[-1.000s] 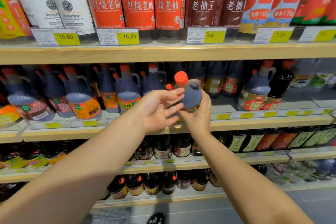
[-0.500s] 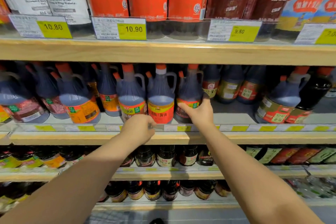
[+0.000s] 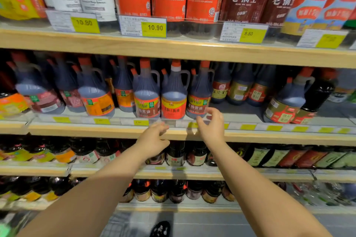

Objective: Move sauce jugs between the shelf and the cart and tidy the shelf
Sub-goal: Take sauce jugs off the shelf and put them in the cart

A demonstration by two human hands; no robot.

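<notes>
Supermarket shelving fills the view. Both hands hover empty, fingers loosely curled: the right hand (image 3: 211,127) just before a dark sauce jug (image 3: 199,94), the left hand (image 3: 154,140) lower, by the shelf (image 3: 86,131) lip. That jug stands upright at the front, orange-capped, label outward, closing the row, probably for tidiness.

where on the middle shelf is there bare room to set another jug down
The widest bare patch on the middle shelf lies between the brown-labelled jug above the right hand and the olive-labelled jug, in front of the back-row bottles. A smaller patch lies far right. From the brown-labelled jug leftward, jugs stand packed.
</notes>
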